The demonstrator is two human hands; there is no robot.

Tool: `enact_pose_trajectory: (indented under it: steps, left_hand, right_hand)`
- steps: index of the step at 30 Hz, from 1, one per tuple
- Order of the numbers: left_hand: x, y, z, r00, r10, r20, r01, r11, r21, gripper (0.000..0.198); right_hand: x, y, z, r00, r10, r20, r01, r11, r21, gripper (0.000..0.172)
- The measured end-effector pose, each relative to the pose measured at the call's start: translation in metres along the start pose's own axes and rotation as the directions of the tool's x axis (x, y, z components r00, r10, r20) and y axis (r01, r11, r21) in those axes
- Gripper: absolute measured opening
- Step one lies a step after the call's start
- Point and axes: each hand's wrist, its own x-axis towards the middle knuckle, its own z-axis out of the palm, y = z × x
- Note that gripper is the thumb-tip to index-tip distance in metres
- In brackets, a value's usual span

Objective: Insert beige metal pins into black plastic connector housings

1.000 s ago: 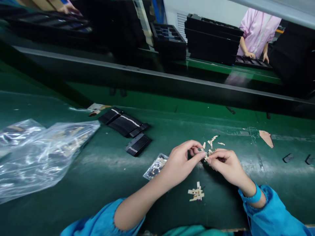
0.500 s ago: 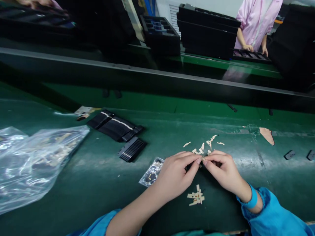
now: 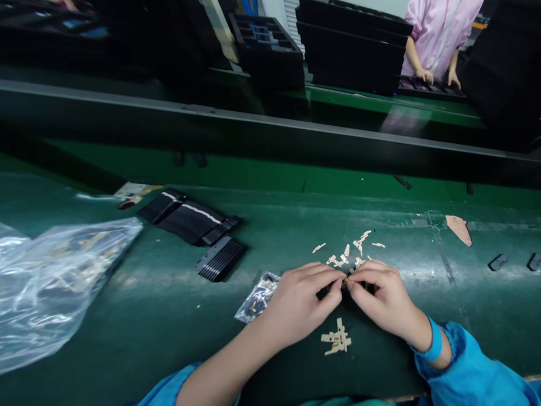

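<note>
My left hand [image 3: 302,301] and my right hand [image 3: 382,293] meet fingertip to fingertip over the green tabletop. Between them they pinch a tiny tan piece [image 3: 345,279], mostly covered by the fingers. Just beyond the fingertips lie several loose cream-coloured flat pieces [image 3: 337,260]. Nearer to me, below the hands, rests a small pile of similar cream pieces [image 3: 337,337] with small orange-brown marks. A small clear bag [image 3: 257,298] of little parts lies against the left side of my left hand.
Black ribbed parts [image 3: 192,217] lie in rows at the left, beside a large clear plastic bag [image 3: 63,287]. A dark rail [image 3: 253,127] crosses behind. Beyond it stand stacked black trays [image 3: 350,51] and a co-worker in pink [image 3: 439,39]. Small black parts [image 3: 497,262] lie at right.
My fingertips have shifted slightly and closed further together around the tiny piece. The view has moved a little; the pieces on the table lie as before.
</note>
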Motion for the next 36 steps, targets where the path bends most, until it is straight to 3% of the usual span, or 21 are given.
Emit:
enact_pose_trajectory:
  steps: [5,9,12,14,16,26,30,33,36]
  left_hand:
    - [0.006,-0.009,-0.004,0.974,-0.226,-0.002,0.226,0.974,0.022,0.023]
    - [0.010,-0.008,-0.006,0.954,-0.299,0.025,0.298,0.954,0.028,0.031]
    - [0.012,-0.001,-0.007,0.930,-0.321,0.177,0.351,0.918,-0.182,0.018]
    - [0.012,0.003,-0.008,0.903,-0.321,0.286,0.411,0.841,-0.352,0.021]
    - [0.013,0.005,-0.009,0.887,-0.327,0.325,0.446,0.786,-0.428,0.021]
    - [0.012,0.007,-0.007,0.916,-0.331,0.226,0.398,0.818,-0.415,0.017]
    - [0.010,0.008,-0.007,0.935,-0.329,0.130,0.354,0.864,-0.359,0.019]
    - [0.006,0.008,-0.005,0.965,-0.260,0.025,0.258,0.932,-0.254,0.019]
    - [0.002,0.009,-0.003,0.990,-0.134,-0.035,0.127,0.979,-0.159,0.019]
  right_hand:
    - [0.002,0.002,-0.007,0.998,0.042,-0.050,-0.038,0.996,0.083,0.019]
    - [0.005,0.003,-0.013,0.988,0.150,-0.023,-0.141,0.966,0.218,0.019]
    - [0.005,0.003,-0.013,0.986,0.161,0.042,-0.167,0.951,0.259,0.019]
    - [0.005,0.004,-0.012,0.986,0.155,0.068,-0.167,0.956,0.242,0.019]
    - [0.005,0.004,-0.010,0.985,0.155,0.080,-0.169,0.963,0.212,0.018]
    - [0.004,0.001,-0.011,0.994,0.087,0.069,-0.093,0.993,0.078,0.021]
    - [0.001,-0.002,-0.010,0.997,-0.036,-0.073,0.025,0.988,-0.153,0.010]
    - [-0.002,-0.004,-0.008,0.976,-0.185,-0.119,0.131,0.922,-0.365,0.009]
    - [-0.003,-0.007,-0.006,0.980,-0.192,-0.058,0.155,0.911,-0.381,0.014]
